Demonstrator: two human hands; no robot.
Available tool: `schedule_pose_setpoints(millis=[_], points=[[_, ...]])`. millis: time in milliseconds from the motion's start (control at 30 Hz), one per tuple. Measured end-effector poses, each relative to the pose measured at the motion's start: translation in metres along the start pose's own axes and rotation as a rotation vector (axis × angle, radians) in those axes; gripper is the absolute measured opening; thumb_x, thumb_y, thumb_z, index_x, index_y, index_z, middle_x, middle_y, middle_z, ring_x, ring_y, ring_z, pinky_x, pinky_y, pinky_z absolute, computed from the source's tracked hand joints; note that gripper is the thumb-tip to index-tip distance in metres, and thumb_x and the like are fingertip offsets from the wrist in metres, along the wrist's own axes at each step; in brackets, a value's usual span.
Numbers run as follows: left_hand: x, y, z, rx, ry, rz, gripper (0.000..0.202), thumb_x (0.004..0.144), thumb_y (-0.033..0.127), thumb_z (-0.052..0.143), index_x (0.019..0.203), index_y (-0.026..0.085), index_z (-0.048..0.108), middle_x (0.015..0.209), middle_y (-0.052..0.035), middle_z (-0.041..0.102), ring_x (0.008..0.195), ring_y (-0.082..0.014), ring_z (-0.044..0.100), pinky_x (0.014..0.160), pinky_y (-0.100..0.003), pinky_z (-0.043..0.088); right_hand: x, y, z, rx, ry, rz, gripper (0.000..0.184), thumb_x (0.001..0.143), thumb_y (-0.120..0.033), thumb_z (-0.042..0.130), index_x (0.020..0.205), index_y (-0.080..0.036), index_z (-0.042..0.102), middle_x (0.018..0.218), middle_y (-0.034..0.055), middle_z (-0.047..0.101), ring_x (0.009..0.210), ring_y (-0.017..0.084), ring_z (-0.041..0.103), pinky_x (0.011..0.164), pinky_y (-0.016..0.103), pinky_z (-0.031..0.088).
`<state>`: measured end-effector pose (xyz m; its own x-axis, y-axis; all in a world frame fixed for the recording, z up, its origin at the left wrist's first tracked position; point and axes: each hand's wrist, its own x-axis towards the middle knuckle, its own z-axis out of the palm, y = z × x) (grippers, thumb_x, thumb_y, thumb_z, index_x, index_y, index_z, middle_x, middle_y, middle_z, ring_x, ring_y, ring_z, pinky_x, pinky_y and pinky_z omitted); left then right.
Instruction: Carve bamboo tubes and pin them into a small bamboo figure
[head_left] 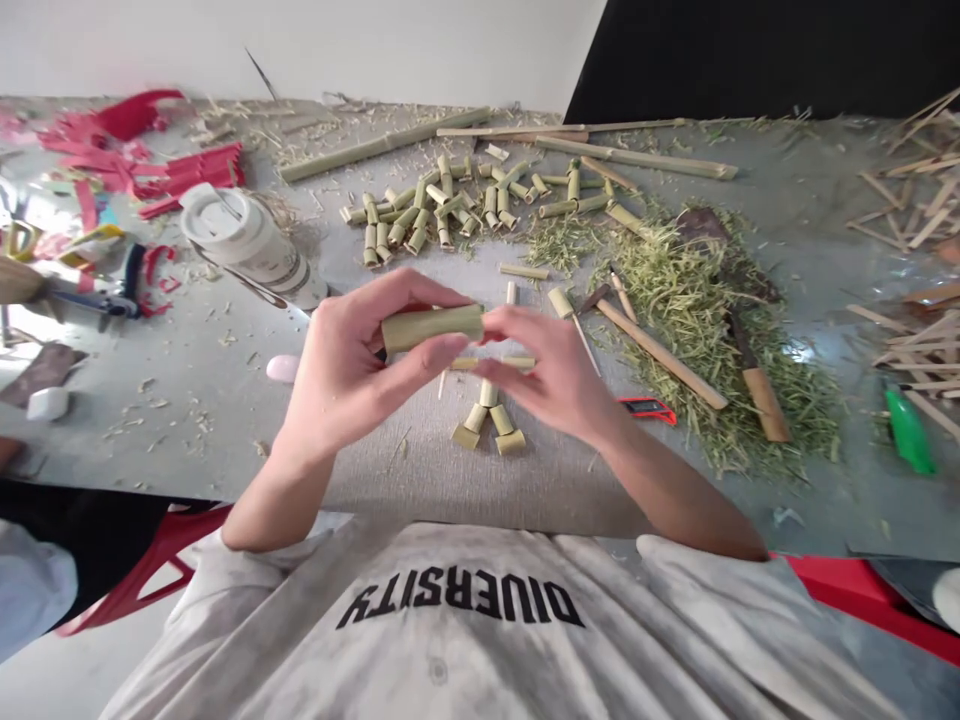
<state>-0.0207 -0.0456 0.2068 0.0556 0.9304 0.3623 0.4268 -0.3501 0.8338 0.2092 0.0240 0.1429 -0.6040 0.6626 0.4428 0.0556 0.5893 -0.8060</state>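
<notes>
My left hand (352,355) is closed round a short green bamboo tube (431,327), held level above the table. My right hand (544,370) pinches the tube's right end with its fingertips. Below the hands, several short bamboo pieces (489,425) and a thin stick lie arranged in a small figure on the grey table (225,400).
A pile of cut bamboo segments (435,210) and long bamboo stalks (382,147) lie further back. Green shavings (697,290), a knife (754,375) and a red cutter (649,407) are to the right. A white lidded cup (244,240), red scraps (142,160) and pliers (97,295) are at left.
</notes>
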Motion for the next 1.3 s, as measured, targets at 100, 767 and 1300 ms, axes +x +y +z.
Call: schedule_pose_setpoints(millis=[100, 767, 1300], points=[[-0.027, -0.027, 0.002, -0.033, 0.06, -0.118, 0.026, 0.095, 0.048, 0.085, 0.111, 0.027, 0.083, 0.074, -0.0001, 0.073, 0.056, -0.0128, 0.06, 0.048, -0.028, 0.046, -0.032, 0.021, -0.047, -0.427, 0.141, 0.119, 0.016, 0.109, -0.035, 0.067, 0.11, -0.023, 0.078, 0.102, 0.0071, 0.079, 0.09, 0.023, 0.073, 0.082, 0.039, 0.059], [-0.058, -0.078, 0.024, -0.145, 0.252, -0.047, 0.04, 0.085, 0.057, 0.091, 0.103, 0.021, 0.085, 0.097, -0.0081, 0.086, 0.078, -0.0181, 0.076, 0.064, -0.027, 0.057, -0.135, 0.102, -0.124, -1.235, -0.025, 0.747, 0.036, 0.112, -0.028, 0.049, 0.134, -0.006, 0.068, 0.123, 0.0272, 0.074, 0.115, 0.036, 0.067, 0.102, 0.05, 0.043], [-0.055, -0.087, 0.026, -0.214, 0.299, -0.018, 0.047, 0.085, 0.071, 0.08, 0.09, 0.025, 0.068, 0.076, -0.0013, 0.06, 0.064, -0.0153, 0.047, 0.058, -0.031, 0.038, -0.054, -0.08, -0.096, -0.83, -0.056, 0.316, 0.023, 0.107, -0.027, 0.062, 0.085, -0.023, 0.061, 0.062, -0.0054, 0.054, 0.051, 0.01, 0.044, 0.054, 0.028, 0.032]])
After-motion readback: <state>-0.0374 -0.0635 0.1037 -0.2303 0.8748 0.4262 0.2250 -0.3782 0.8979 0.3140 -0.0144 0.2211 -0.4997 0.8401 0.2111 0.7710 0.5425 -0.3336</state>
